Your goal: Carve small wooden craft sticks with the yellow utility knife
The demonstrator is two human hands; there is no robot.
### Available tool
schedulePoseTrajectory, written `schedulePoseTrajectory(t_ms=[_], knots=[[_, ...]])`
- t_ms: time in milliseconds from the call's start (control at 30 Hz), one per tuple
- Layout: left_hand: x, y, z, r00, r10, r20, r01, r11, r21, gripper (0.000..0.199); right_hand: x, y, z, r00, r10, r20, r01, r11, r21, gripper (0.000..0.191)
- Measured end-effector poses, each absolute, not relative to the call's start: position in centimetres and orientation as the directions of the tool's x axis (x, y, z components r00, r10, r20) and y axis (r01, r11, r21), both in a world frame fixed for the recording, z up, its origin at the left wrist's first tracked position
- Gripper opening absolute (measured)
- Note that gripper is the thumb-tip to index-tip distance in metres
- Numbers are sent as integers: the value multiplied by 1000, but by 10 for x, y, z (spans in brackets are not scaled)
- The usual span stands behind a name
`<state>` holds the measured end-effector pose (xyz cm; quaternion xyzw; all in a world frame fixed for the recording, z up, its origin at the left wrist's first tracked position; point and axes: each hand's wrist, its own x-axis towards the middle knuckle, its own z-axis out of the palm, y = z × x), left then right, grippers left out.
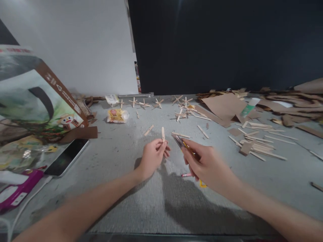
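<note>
Near the middle of the table, my left hand [153,156] pinches a short wooden craft stick [163,133] upright between thumb and fingers. Just right of it, my right hand [202,159] is closed around a utility knife [179,141] with yellow on its body, its metal end pointing up and left towards the stick. Behind the knife tip lies another craft stick [182,135]. Two more loose pieces, a stick [148,130] and a stick [203,131], lie farther left and right. Under my right hand show a pink pencil-like piece [186,174] and a yellow loop [202,184].
Star-shaped stick assemblies [158,103] line the back. At right are a pile of craft sticks [262,144], brown cardboard [222,106] and a green-white glue tube [249,107]. At left are a phone [68,158], a purple device [20,188], a yellow packet [117,116] and a large printed bag [37,97].
</note>
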<state>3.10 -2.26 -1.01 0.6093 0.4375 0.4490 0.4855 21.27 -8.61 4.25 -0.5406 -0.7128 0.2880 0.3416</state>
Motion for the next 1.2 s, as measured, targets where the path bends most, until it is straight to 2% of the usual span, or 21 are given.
schedulePoseTrajectory(t_ms=[167,367,433,533,633,833,1067,1133,1200], knots=[[28,-19,-10,253,963,93,13,-99,995,38,224,-69,37,-161,953,256,645,298,-704,28],[29,-22,-9,354,933,57,131,-110,985,36,234,-47,30,-138,927,348,721,335,-606,36],[30,-23,-10,390,920,46,146,-111,983,34,233,-41,32,-227,917,328,769,375,-517,32],[30,-24,-12,401,914,69,177,-151,973,25,230,-31,37,-388,899,202,832,436,-344,15],[29,-23,-13,375,922,94,226,-189,956,19,228,-20,43,-455,884,105,843,466,-269,15],[27,-23,-12,322,943,82,242,-166,956,15,227,-9,48,-509,861,9,790,471,-393,27],[27,-18,-8,339,940,47,17,-56,998,11,225,-8,44,-573,817,-70,584,347,-733,28],[26,-16,-7,354,935,13,-3,-13,1000,12,225,-9,42,-567,820,-70,567,327,-756,31],[26,-15,-7,349,937,-33,-12,40,999,13,223,-10,38,-531,847,-43,597,337,-728,31]])
